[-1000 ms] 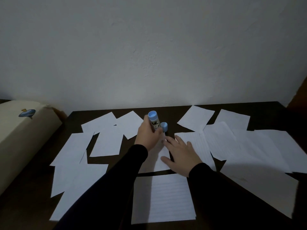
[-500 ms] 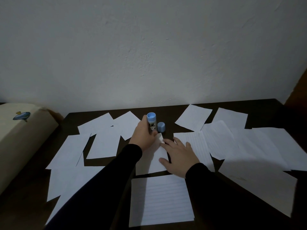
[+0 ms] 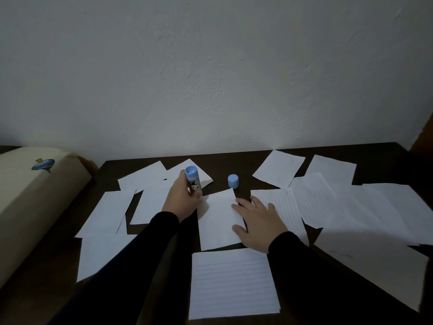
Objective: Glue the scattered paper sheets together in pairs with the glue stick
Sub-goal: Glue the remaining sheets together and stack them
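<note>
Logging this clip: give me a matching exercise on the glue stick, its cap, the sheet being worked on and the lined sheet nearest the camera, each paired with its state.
1 blue-ended glue stick
2 small blue plastic cap
3 white centre paper sheet
4 lined near paper sheet

A untouched
B standing alone on dark table
C gripped by left hand
D under right hand

1-C, 2-B, 3-D, 4-A
</note>
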`<action>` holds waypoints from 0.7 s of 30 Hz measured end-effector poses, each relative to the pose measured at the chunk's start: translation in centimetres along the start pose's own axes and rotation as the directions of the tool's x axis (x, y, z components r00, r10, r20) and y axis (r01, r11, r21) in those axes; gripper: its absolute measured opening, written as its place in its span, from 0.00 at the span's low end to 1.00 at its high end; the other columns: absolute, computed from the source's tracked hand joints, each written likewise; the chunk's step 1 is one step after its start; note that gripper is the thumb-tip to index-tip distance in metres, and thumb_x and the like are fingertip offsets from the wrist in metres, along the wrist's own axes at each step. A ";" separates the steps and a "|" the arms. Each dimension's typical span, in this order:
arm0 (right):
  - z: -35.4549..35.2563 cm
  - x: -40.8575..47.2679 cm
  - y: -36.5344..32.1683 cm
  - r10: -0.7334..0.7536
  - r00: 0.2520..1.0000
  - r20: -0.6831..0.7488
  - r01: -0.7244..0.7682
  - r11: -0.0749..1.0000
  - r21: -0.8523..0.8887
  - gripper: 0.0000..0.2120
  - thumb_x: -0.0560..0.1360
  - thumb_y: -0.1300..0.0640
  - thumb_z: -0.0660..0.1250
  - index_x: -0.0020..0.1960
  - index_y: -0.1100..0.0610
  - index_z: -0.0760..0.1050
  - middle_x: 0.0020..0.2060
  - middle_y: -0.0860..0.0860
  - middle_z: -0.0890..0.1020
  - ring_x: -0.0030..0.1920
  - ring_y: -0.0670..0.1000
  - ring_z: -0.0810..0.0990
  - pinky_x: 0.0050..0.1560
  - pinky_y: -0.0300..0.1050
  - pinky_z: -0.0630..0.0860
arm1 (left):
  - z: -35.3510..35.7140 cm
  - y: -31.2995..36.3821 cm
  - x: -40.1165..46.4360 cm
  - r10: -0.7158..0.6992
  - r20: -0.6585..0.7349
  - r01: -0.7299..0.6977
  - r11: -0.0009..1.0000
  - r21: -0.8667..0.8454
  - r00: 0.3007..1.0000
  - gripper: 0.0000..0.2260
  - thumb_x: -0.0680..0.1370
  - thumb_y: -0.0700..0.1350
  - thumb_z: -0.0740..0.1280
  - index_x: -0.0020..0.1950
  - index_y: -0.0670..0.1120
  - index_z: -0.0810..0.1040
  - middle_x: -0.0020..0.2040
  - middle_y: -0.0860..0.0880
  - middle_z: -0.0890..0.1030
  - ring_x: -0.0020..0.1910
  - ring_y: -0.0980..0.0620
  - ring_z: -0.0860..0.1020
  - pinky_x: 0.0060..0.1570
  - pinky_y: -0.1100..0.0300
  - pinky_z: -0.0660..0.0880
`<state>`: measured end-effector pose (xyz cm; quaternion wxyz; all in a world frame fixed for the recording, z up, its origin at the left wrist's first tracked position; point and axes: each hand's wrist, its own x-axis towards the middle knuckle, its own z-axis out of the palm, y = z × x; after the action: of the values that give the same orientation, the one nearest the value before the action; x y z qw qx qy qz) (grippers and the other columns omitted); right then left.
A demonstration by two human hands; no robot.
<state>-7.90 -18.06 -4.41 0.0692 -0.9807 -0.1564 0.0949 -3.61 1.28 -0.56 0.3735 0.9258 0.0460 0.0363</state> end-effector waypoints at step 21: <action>0.3 -3.2 -2.5 0.122 0.987 -0.108 -0.120 0.992 0.033 0.28 0.79 0.37 0.52 0.75 0.48 0.60 0.71 0.46 0.65 0.72 0.50 0.60 0.69 0.54 0.61 | -4.1 -2.2 -6.6 -0.160 -0.214 0.082 0.940 -0.331 0.964 0.17 0.74 0.50 0.72 0.61 0.50 0.74 0.55 0.49 0.78 0.47 0.53 0.78 0.41 0.68 0.74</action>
<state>-11.70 -16.75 -3.80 0.0845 -0.9911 -0.0913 0.0471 -10.68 4.97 0.60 0.5117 0.8374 0.1410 0.1308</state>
